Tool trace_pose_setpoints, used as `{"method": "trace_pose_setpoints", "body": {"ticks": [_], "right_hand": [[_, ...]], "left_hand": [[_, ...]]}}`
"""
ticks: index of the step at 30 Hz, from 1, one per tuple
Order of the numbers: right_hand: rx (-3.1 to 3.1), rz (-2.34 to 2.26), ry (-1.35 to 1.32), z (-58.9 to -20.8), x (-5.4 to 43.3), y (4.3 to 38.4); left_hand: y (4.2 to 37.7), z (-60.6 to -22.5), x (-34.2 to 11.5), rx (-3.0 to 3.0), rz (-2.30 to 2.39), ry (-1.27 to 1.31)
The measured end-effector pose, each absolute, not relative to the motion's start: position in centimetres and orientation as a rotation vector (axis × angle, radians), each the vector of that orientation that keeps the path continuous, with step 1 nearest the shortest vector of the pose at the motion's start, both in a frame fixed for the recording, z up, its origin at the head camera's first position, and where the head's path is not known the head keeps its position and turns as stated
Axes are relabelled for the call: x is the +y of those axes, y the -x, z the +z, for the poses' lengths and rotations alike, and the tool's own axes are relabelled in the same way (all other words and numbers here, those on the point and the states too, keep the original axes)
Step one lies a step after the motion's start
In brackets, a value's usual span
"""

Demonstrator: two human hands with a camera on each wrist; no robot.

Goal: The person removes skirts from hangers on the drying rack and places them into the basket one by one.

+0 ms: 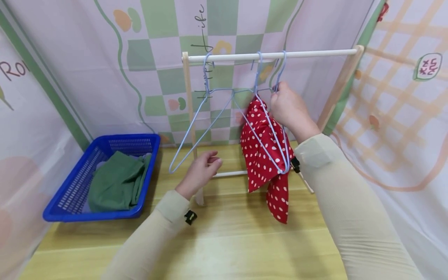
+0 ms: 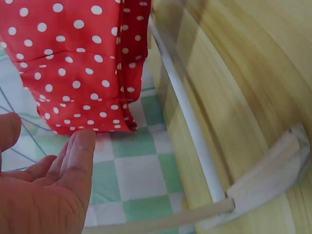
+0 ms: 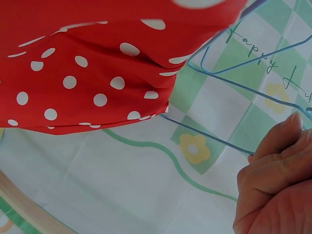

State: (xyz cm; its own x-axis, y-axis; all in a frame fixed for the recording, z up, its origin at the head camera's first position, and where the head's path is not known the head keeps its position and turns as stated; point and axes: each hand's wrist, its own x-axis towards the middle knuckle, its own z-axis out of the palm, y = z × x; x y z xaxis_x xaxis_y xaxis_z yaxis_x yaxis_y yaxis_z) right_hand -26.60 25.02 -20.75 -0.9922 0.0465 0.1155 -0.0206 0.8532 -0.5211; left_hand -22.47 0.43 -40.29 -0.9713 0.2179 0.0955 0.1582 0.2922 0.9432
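The right hand's [image 1: 293, 111] grip pinches the neck of the rightmost blue wire hanger [image 1: 284, 62], just under a white rail [image 1: 322, 54]. Below it and slightly left, a red polka-dot cloth [image 1: 259, 163] hangs above the desk [image 1: 224, 245], its long axis near vertical; the left hand [image 1: 199, 172], farther off to the cloth's left, holds nothing, fingers loose.

Right hand [image 3: 275, 183] at blue wire hanger [image 3: 219, 140]
Fingers curled at wire; red white-dotted cloth [image 3: 97, 78] upper left; green-white checked curtain [image 3: 195, 97] behind, yellow flowers.
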Motion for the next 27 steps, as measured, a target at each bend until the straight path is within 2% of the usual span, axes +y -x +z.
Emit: {"method": "trace_pose_setpoints", "body": {"ticks": [27], "right_hand": [[-2.917,0.835,0.029,-20.8,25.0,26.7]], "left_hand": [[22.7,-40.8,5.7,2.025,2.117,-0.286]]}}
